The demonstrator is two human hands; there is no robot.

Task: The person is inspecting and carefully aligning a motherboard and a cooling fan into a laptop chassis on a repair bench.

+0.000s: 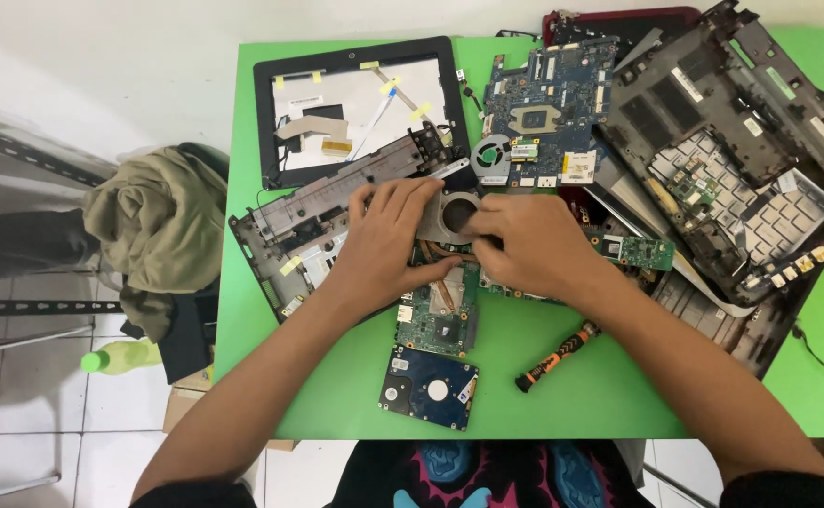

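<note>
Round-holed grey fan housing [453, 214], partly covered

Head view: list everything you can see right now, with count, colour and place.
table: one, green, fills the middle
fan housing: one, grey metal with a round hole, centre, held by both hands
green board: one, under the hands, with copper heat pipe
hard drive: one, blue-black, near table edge
screwdriver: one, black and orange, right of the drive
blue board: one, top centre, with a fan
screen bezel: one, black, top left
palm-rest frame: one, dark grey, left
base shell: one, black, right
small board: one, green, right of the hands
cloth: one, olive, off the table at left
bottle: one, green, on the floor at left
left hand: on the housing
right hand: on the housing
</note>
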